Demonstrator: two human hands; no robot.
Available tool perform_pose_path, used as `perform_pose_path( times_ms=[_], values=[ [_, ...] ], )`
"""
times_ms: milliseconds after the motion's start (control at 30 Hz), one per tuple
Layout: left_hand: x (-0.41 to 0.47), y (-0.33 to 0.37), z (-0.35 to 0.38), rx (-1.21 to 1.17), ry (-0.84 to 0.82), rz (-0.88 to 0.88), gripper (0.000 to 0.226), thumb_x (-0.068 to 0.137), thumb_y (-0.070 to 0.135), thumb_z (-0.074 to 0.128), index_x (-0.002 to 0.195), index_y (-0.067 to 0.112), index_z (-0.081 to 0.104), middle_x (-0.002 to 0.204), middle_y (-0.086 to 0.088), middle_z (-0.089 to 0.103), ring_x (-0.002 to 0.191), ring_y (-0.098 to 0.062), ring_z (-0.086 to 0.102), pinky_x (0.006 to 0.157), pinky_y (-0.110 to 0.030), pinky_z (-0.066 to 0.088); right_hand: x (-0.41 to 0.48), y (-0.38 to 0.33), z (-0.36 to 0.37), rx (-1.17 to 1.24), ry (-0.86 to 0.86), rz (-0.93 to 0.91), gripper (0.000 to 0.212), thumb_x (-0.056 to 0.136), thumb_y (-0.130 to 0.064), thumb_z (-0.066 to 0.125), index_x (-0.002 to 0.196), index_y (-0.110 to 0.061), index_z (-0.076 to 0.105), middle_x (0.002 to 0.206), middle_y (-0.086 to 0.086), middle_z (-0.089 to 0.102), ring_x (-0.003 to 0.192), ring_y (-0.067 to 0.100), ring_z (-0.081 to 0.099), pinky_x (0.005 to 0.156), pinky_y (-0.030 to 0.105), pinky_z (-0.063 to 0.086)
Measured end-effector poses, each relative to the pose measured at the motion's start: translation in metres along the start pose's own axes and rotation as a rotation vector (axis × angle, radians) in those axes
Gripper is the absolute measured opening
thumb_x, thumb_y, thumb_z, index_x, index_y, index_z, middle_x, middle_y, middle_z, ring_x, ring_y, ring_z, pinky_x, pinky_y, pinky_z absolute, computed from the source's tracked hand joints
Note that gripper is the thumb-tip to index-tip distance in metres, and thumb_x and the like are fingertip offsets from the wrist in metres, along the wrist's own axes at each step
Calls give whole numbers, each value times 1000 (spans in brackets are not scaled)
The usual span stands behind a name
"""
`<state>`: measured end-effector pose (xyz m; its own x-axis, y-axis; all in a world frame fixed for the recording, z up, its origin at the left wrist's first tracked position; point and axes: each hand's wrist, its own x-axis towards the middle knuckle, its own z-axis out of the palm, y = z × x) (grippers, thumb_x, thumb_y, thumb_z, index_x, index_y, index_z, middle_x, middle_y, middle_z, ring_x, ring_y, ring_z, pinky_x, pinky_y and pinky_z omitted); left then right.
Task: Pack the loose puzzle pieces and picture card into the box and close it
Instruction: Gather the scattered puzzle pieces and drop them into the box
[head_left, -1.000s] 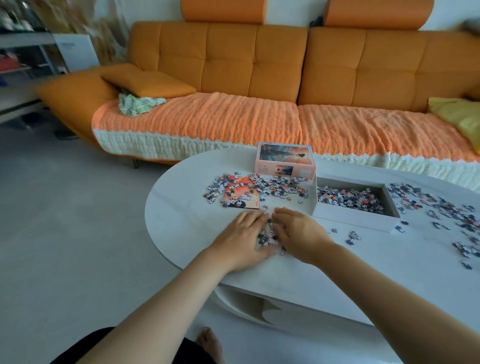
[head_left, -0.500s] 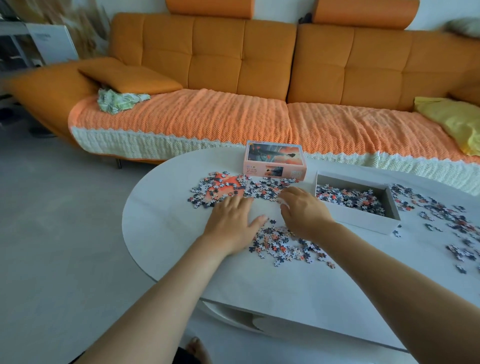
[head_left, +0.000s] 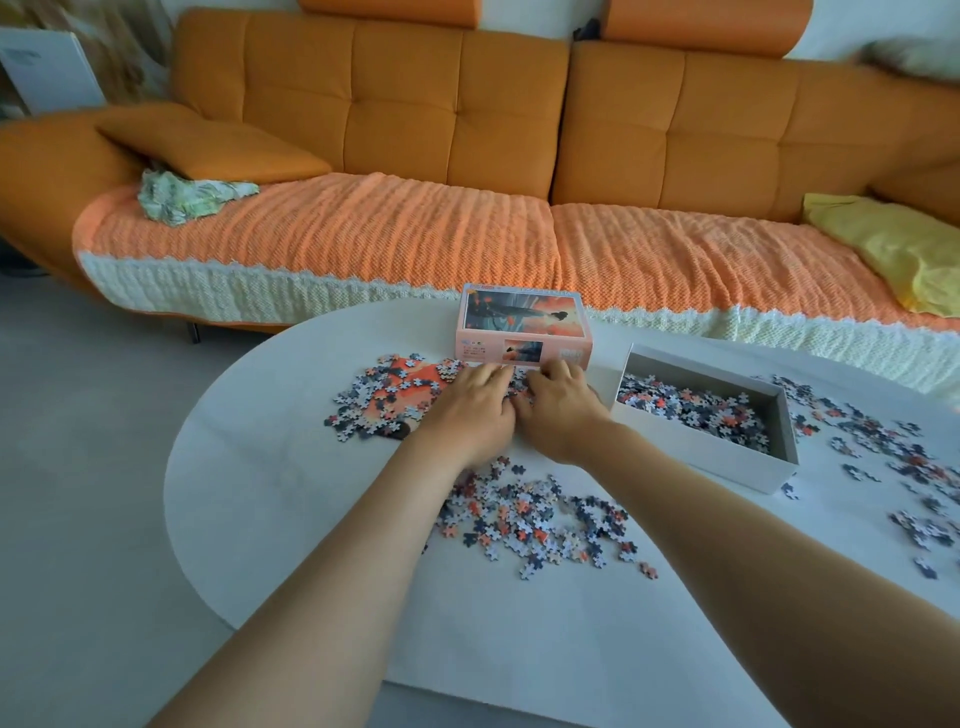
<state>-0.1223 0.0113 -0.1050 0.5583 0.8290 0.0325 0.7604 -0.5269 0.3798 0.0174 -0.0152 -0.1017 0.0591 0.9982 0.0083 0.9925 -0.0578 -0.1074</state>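
Left grip (head_left: 478, 410): flat, fingers spread on far puzzle pieces (head_left: 363, 410). Right grip (head_left: 558, 410): fingers bent, hold unclear. Box (head_left: 696, 451): right of both, nearest right grip.

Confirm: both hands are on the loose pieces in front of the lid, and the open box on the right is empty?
Not empty: the head view shows the open box already holds a layer of pieces. The rest stands: the left hand and right hand are on the loose pieces in front of the lid.
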Motion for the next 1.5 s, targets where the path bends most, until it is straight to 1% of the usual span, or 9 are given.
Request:
perform_pose_path(
  times_ms=[133,267,400,567,700,900,1167,1267,1500],
  values=[
    [14,-4,2,-4,0,39,55,103,30,27,155,19,16,161,7,11,147,-15,6,120,-40,12,-9,2,6,162,148,-28,36,96,-30,34,108,-13,64,110,10,50,111,30,43,96,45,41],
    [22,-5,6,88,-52,106,56,103,30,27,156,19,13,163,4,6,149,-13,3,119,-33,5,-1,8,5,252,168,90,40,97,-31,36,123,-8,55,125,13,44,122,31,35,105,42,34],
    [24,-3,6,10,9,113,48,100,24,33,146,17,40,154,2,34,143,-18,24,117,-35,19,13,10,5,215,4,204,52,97,-41,29,126,-2,49,132,17,41,127,33,35,110,44,31],
    [22,-6,0,-37,161,124,34,95,15,42,123,14,61,129,1,55,124,-18,43,104,-34,36,11,8,6,199,96,170,29,95,-20,37,96,-7,62,108,10,51,101,29,52,87,39,47],
    [16,-8,2,46,51,128,46,102,25,37,147,18,39,155,3,34,143,-17,26,116,-34,20,3,12,3,315,137,55,31,98,-21,36,109,-8,63,117,10,51,111,28,50,97,40,43],
    [-11,-2,-3,71,-50,124,53,102,36,31,154,23,24,160,8,21,147,-8,15,115,-25,6,-29,7,-4,137,-118,-110,54,104,-37,24,149,-9,24,159,11,16,147,23,11,119,36,10],
    [-82,14,-12,6,-98,189,68,96,56,43,154,28,22,161,12,16,147,-3,10,116,-26,-1,-96,19,-17,181,-175,-208,54,103,-40,29,153,-19,20,162,0,10,148,12,7,113,22,0],
    [-107,8,-6,131,-62,200,84,87,75,33,155,30,13,162,12,4,148,-5,-4,121,-36,-7,-114,17,-19,185,-138,-183,55,102,-44,30,149,-16,30,160,4,18,148,15,11,118,31,6],
    [-132,7,8,210,-129,79,110,69,94,26,152,36,-15,157,11,-27,142,-12,-33,119,-43,-12,-142,17,0,37,-119,-149,71,94,-66,21,154,-32,3,162,2,-6,149,20,-9,120,48,-2]
  ],
)
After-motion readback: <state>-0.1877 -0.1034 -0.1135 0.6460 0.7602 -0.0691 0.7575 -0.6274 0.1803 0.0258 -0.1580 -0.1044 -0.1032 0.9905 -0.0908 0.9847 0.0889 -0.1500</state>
